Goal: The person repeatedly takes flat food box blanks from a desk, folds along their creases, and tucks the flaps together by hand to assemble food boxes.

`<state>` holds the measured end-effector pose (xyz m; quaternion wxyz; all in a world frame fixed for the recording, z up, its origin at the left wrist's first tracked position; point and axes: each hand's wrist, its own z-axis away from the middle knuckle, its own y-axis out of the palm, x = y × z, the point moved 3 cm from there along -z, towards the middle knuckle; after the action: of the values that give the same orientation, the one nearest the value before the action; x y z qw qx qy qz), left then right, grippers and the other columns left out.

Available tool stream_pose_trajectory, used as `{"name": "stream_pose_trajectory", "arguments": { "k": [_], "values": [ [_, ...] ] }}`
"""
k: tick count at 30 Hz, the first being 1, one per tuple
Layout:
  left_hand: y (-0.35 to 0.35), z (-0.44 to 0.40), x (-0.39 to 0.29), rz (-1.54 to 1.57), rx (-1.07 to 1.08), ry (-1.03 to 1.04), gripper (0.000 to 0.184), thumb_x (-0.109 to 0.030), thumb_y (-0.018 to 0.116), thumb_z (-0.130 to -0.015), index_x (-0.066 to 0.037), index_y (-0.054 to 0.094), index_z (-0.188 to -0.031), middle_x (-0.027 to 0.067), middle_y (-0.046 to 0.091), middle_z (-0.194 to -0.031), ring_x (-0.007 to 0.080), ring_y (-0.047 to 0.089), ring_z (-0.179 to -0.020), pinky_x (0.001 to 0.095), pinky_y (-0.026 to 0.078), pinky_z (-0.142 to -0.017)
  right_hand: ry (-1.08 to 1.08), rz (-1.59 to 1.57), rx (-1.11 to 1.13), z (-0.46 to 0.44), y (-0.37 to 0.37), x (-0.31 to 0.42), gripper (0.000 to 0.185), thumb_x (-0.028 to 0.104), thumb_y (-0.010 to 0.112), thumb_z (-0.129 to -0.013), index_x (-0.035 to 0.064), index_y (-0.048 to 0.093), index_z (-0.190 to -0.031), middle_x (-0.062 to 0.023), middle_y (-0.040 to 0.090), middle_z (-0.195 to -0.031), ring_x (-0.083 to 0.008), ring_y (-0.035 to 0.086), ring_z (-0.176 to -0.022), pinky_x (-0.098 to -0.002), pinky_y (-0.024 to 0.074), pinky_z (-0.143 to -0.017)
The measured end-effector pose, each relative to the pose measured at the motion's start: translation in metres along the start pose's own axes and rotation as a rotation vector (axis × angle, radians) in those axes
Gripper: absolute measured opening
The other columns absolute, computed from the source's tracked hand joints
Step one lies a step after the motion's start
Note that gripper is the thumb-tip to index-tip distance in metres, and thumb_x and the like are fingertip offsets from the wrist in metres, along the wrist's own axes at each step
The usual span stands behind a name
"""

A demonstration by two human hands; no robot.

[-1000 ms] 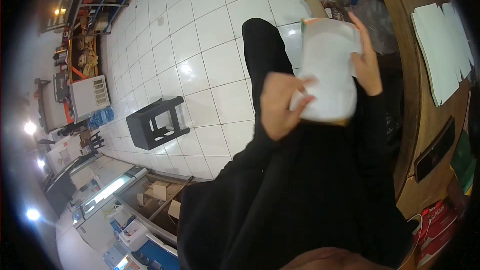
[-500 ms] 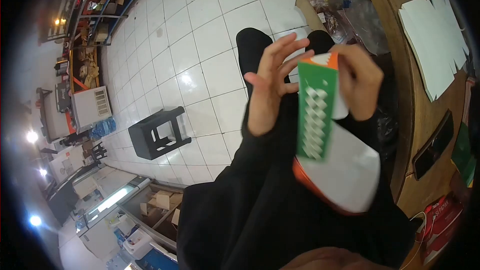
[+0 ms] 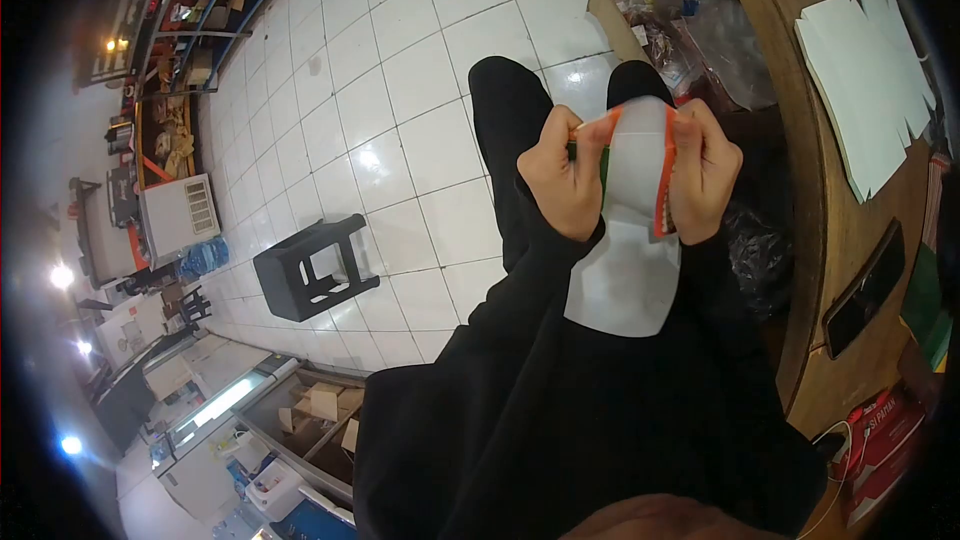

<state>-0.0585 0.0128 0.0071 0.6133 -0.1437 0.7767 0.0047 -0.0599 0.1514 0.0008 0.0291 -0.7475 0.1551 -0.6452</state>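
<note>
Between my hands, above my lap, is a sheet of printed card [image 3: 634, 170], white on the side facing me, with orange and green edges. It bends into a curve at the top, and a wide white flap hangs down toward my lap. My left hand [image 3: 566, 175] is closed on its left edge, thumb on top and fingers curled. On the opposite edge my right hand [image 3: 704, 168] grips the orange border in the same way. Most of the printed face is turned away from me.
To the right, a wooden desk [image 3: 770, 0] bears jagged-edged pale paper sheets [image 3: 865, 85], a dark phone [image 3: 865, 288] and red printed packaging [image 3: 885, 445]. Plastic bags [image 3: 735, 60] lie beneath it. On the tiled floor to the left a black stool [image 3: 312, 267] rests on its side.
My left hand has gone from open and spread to gripping the card's left edge. The card has turned, so its green woven-pattern panel no longer faces me and its white side does.
</note>
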Motion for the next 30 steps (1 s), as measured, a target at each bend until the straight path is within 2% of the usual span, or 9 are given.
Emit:
{"name": "stream_pose_trajectory", "arguments": {
  "k": [4,6,7,10,14,21,24,27,30],
  "values": [
    [-0.003,-0.018,0.005,-0.151,-0.222,0.055,0.038,-0.026,0.05,-0.089,-0.003,0.04,-0.06,-0.0027,0.034,-0.053,0.0043,0.029,-0.05,0.0199,0.026,-0.046,-0.011,-0.096,-0.021,-0.002,0.005,0.008,0.017,0.014,0.052,-0.085,-0.001,0.052,-0.076,-0.0103,0.053,-0.063,-0.0074,0.05,-0.057,-0.0235,0.0404,-0.054],
    [-0.021,-0.023,0.014,0.091,-0.339,-0.04,0.031,-0.028,0.049,-0.089,0.0,0.049,-0.076,0.001,0.044,-0.059,0.0058,0.04,-0.055,0.021,0.034,-0.049,0.19,-0.153,0.376,0.007,0.013,-0.003,0.013,0.011,0.054,-0.084,-0.002,0.055,-0.084,-0.0124,0.058,-0.069,-0.0072,0.053,-0.063,-0.0247,0.0431,-0.058],
    [-0.022,-0.021,0.021,0.094,-0.338,-0.039,0.031,-0.028,0.049,-0.089,0.0,0.049,-0.076,0.001,0.044,-0.059,0.0058,0.04,-0.055,0.021,0.034,-0.049,0.188,-0.15,0.375,0.01,0.011,-0.008,0.013,0.011,0.054,-0.084,-0.002,0.055,-0.084,-0.0124,0.058,-0.069,-0.0072,0.053,-0.063,-0.0247,0.0431,-0.058],
    [-0.009,-0.015,0.013,0.136,0.113,-0.164,0.037,-0.034,0.041,-0.091,0.001,0.041,-0.101,0.0078,0.052,-0.078,0.0098,0.046,-0.066,0.0232,0.039,-0.059,0.097,-0.268,0.004,0.012,-0.002,-0.012,0.02,0.011,0.053,-0.086,-0.0044,0.054,-0.099,-0.0031,0.056,-0.091,-0.0065,0.05,-0.078,-0.0209,0.0406,-0.071],
    [-0.001,0.004,0.043,0.051,0.527,-0.221,0.043,-0.037,0.041,-0.091,0.004,0.045,-0.105,0.0103,0.055,-0.081,0.0142,0.049,-0.07,0.0268,0.041,-0.068,0.103,-0.448,-0.134,0.008,-0.002,-0.016,0.023,0.017,0.051,-0.088,-0.0044,0.055,-0.097,-0.0029,0.056,-0.091,-0.0065,0.049,-0.076,-0.0195,0.0378,-0.073],
    [-0.001,0.001,0.031,0.285,0.246,-0.401,0.025,-0.02,0.051,-0.087,0.005,0.056,-0.09,0.0034,0.056,-0.077,0.0062,0.044,-0.07,0.02,0.037,-0.062,0.523,-0.649,0.17,0.003,-0.015,-0.028,0.026,0.019,0.054,-0.085,-0.0068,0.061,-0.088,-0.0048,0.061,-0.084,-0.007,0.053,-0.075,-0.0203,0.0392,-0.071],
    [0.002,-0.009,0.018,0.392,0.047,-0.119,0.019,-0.008,0.054,-0.08,0.001,0.048,-0.096,0.0076,0.05,-0.094,0.0115,0.047,-0.084,0.023,0.037,-0.075,0.562,-0.639,0.218,0.006,-0.019,-0.024,0.026,0.017,0.053,-0.085,-0.0068,0.062,-0.084,-0.0058,0.063,-0.082,-0.0064,0.055,-0.072,-0.0205,0.0399,-0.069],
    [0.002,-0.012,0.001,0.485,-0.013,-0.079,0.015,-0.006,0.046,-0.08,0.002,0.049,-0.093,0.01,0.052,-0.091,0.0139,0.049,-0.081,0.0247,0.037,-0.078,0.453,-1.043,0.551,0.03,-0.025,-0.024,0.073,0.028,0.07,-0.071,-0.0044,0.035,-0.126,-0.0109,0.045,-0.123,-0.016,0.044,-0.11,-0.0268,0.0321,-0.092],
    [0.009,-0.001,-0.009,0.452,0.203,-0.08,0.019,-0.011,0.042,-0.083,0.003,0.055,-0.082,0.0076,0.055,-0.079,0.0143,0.051,-0.076,0.0242,0.037,-0.077,0.612,-1.143,0.826,0.051,-0.041,-0.035,0.101,0.026,0.078,-0.058,-0.0018,0.018,-0.134,-0.0093,0.032,-0.133,-0.0177,0.03,-0.123,-0.0301,0.0244,-0.099]
  ]
}}
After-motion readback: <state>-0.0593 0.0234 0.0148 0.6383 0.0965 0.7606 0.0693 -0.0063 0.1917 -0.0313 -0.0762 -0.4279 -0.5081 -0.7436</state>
